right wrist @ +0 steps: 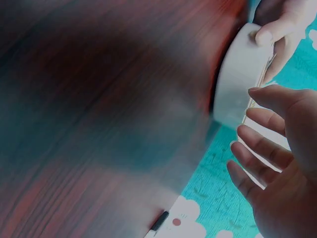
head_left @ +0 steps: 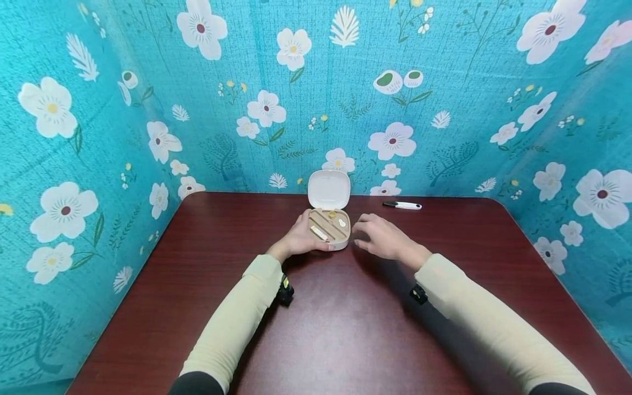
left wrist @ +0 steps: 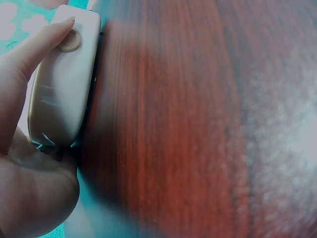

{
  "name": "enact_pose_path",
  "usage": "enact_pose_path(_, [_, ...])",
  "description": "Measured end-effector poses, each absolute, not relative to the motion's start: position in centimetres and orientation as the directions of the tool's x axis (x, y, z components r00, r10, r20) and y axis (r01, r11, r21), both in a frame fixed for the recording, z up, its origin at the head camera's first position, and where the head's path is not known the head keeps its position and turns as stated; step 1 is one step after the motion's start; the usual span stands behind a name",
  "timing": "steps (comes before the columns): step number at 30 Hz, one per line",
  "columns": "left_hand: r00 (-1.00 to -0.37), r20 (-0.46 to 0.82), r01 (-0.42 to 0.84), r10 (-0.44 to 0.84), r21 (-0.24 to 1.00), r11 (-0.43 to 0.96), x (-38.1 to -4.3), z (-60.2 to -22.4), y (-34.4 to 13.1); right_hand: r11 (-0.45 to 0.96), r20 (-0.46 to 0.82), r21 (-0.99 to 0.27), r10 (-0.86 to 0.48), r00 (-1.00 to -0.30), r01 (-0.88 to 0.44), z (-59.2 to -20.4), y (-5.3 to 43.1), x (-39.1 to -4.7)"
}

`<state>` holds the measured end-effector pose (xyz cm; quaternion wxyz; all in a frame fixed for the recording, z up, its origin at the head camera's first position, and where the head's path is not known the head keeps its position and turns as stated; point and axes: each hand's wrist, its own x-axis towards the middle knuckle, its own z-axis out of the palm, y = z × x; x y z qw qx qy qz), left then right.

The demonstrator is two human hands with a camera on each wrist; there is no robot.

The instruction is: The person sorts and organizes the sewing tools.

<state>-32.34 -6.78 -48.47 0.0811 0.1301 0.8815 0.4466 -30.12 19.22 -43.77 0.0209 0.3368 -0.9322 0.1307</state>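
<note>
A small white jewelry box (head_left: 340,247) stands on the table with its lid (head_left: 328,190) raised. Inside its beige compartments lie a gold-coloured ring-like piece (head_left: 332,214), a small white piece (head_left: 342,223) and a pale strip (head_left: 319,233). My left hand (head_left: 298,237) grips the box from its left side. In the left wrist view, the thumb lies by a round tan button (left wrist: 69,40) on the front wall. Just right of the box hovers my right hand (head_left: 382,236), fingers loosely bent, nothing visible in them. In the right wrist view its fingertips overlap the box's edge; contact is unclear.
A black-and-white marker (head_left: 402,205) lies on the dark red-brown table (head_left: 326,318) near the far edge, right of the box. Blue flowered cloth (head_left: 306,99) hangs behind the table and along its sides.
</note>
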Motion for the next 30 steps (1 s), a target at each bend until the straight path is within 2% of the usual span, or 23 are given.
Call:
enact_pose_path(10, [-0.958,-0.017,0.157,0.288,0.807,0.570,-32.5,-48.7,-7.2,0.800,0.132,-0.161,-0.563,-0.816,-0.578,-44.8,22.1,-32.1])
enact_pose_path(14, [-0.957,-0.019,0.153,0.288,0.812,0.564,-32.5,-49.0,-7.2,0.842,0.131,-0.145,-0.504,-0.854,-0.519,-45.7,23.5,-33.4])
enact_pose_path(21, [-0.954,-0.033,0.147,0.297,0.812,0.564,-32.5,-49.3,-7.0,0.919,0.036,-0.221,-0.325,-0.945,-0.325,-46.8,26.2,-35.5])
enact_pose_path(30, [-0.953,-0.018,0.159,0.304,0.822,0.546,-32.4,-48.2,-6.8,0.930,0.004,-0.296,-0.229,-0.974,-0.220,-47.0,28.9,-38.6])
